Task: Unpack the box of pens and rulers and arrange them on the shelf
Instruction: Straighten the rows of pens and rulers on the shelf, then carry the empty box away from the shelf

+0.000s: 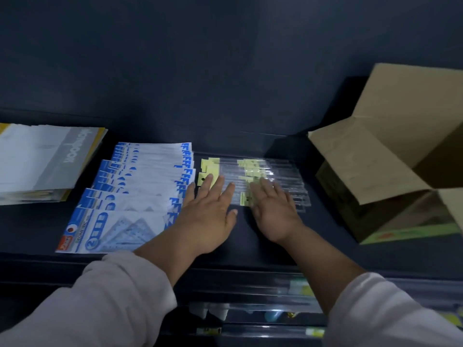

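Dark shelf (250,236): left hand (208,211) and right hand (274,211) flat, open on slick, light sleeved rulers (275,176); likely pinch yellow headers

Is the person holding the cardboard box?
No, both hands, left hand and right hand, lie flat on the clear packets; the cardboard box stands untouched.

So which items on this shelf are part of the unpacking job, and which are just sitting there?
Job: clear ruler packs under left hand and right hand; blue geometry set packs; open cardboard box.
Lying about: notebook stack.
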A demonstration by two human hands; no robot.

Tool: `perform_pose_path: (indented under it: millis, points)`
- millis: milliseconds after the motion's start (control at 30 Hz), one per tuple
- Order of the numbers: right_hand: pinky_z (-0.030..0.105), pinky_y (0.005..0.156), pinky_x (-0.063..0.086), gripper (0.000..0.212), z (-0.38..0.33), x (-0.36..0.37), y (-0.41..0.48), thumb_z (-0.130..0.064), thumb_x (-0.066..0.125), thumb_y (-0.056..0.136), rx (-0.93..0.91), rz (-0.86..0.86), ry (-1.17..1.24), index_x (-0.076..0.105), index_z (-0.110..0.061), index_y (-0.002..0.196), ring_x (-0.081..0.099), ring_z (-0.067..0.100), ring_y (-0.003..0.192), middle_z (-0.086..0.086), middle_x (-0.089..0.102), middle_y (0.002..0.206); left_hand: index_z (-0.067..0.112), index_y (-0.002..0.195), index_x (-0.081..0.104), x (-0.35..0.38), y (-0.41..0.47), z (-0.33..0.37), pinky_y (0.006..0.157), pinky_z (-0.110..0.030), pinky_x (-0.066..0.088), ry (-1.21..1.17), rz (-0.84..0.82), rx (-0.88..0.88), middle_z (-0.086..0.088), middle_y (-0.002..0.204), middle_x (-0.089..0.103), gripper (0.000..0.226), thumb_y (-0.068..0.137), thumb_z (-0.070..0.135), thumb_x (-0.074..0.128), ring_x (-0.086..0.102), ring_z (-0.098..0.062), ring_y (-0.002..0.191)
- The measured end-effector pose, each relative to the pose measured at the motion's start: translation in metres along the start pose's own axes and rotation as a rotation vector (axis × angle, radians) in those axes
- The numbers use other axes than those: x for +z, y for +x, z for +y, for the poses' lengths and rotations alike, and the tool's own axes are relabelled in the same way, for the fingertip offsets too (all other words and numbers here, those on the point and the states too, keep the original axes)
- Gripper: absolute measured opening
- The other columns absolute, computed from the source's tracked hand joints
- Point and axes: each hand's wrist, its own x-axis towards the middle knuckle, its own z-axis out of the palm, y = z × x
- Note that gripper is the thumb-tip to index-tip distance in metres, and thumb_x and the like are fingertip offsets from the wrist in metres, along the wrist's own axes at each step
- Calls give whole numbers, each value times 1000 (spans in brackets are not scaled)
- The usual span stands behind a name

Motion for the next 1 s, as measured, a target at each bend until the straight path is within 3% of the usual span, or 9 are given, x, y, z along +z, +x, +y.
perform_pose_path:
  millis: [100,167,267,367,433,767,1000]
  points:
    - [37,118,-7,56,-1,-8,-12,-35,27,103,-65,86,22,4,-25,154,-10,19,147,-1,-4,161,27,152,-6,-12,-1,17,116,-42,-11,-36,73,10,2,160,-13,60,100,43,18,-18,-16,145]
    - [38,120,-3,56,-1,-14,-25,-35,29,103,-90,105,42,8,-23,154,-6,19,147,1,1,161,22,153,5,-25,-2,28,118,-42,1,-47,173,33,-2,161,2,59,100,39,24,-4,-18,147]
    - [35,116,19,48,-1,-22,-46,-26,37,101,-167,208,72,33,-15,147,28,25,140,9,35,151,13,146,35,-45,-7,44,109,-38,30,-108,349,87,-7,148,40,52,98,34,37,36,-23,135]
    - [33,93,43,35,0,-27,-67,-14,47,96,-237,336,140,56,-9,130,55,29,110,10,62,120,12,134,50,-57,-16,55,93,-37,42,-134,407,62,-8,129,58,44,97,34,41,54,-26,115]
    - [33,88,46,34,2,-28,-78,-11,48,95,-264,373,140,58,-9,126,56,29,106,10,63,117,13,130,53,-59,-24,61,91,-39,44,-112,414,39,-9,124,60,42,97,35,40,55,-27,111]
    - [39,98,46,35,-1,-70,-148,-7,51,92,-291,491,80,58,-4,127,54,33,117,14,58,130,15,136,48,-89,-58,92,98,-39,39,-107,432,105,-8,132,54,46,99,40,35,50,-27,119]
    - [37,91,48,30,19,-131,-210,-7,53,92,-121,694,52,63,-2,120,60,34,106,15,63,121,20,136,46,-118,-59,146,88,-39,42,-220,438,241,-6,128,54,46,98,44,35,52,-27,113]
